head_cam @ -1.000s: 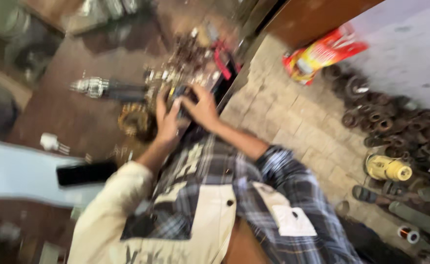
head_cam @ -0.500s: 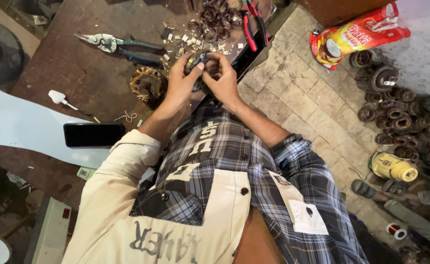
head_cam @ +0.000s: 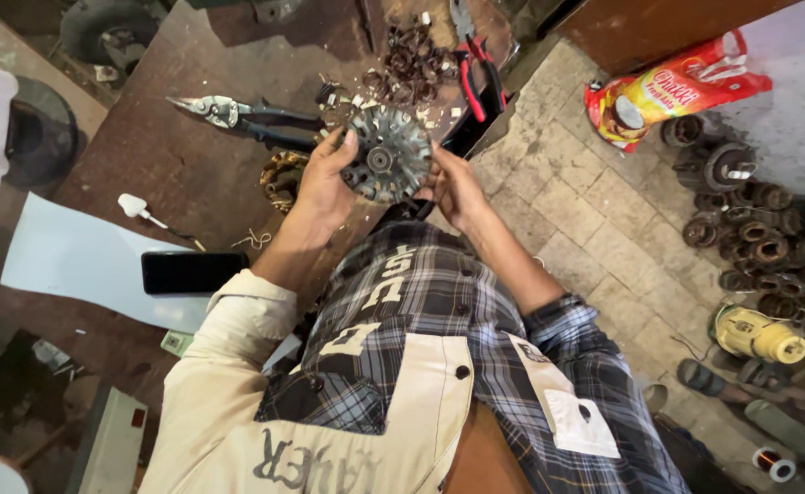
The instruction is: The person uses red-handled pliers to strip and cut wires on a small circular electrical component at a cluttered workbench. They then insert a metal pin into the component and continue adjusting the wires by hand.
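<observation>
- Head view: round grey finned motor stator disc held just above the brown worktop, flat face up toward the camera, axis through its centre hub pointing at the lens; no long axis, being circular.
- Left hand at the disc's 9 o'clock, fingers curled over the rim at about 10 o'clock, closed on the edge.
- Right hand at 3 to 4 o'clock of the disc, fingers pressed to the rim, closed on it too; both hands equally near, both touching.
- Forearms converging from 6 o'clock, left sleeve cream, right sleeve plaid, wrists bent slightly inward.
- Tin snips at the disc's 9 to 10 o'clock, near; red-handled pliers at 1 o'clock; black phone at 8 o'clock, well apart.
</observation>
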